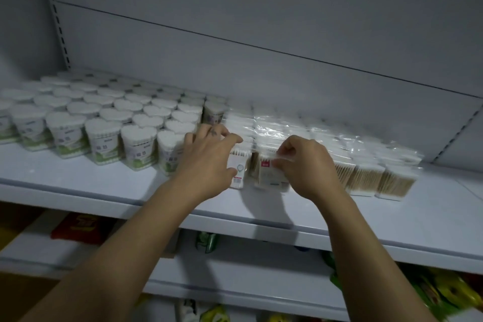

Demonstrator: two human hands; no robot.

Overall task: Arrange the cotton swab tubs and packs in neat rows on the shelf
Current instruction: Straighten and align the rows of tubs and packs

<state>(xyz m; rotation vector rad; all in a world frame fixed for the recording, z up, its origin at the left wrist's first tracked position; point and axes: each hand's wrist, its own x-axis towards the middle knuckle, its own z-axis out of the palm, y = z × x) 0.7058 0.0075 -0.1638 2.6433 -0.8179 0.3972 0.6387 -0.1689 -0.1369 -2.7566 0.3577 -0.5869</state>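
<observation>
Heart-shaped cotton swab tubs with green labels stand in several rows on the left of the white shelf. To their right, clear packs of wooden-stick swabs stand in rows. My left hand grips a front pack with a white and blue label, thumb on its face and fingers over its top. My right hand pinches the top of the neighbouring pack with a red label.
The shelf's front strip lies bare before the rows. A grey back panel rises behind. Lower shelves hold a red packet, a green item and yellow-green packets.
</observation>
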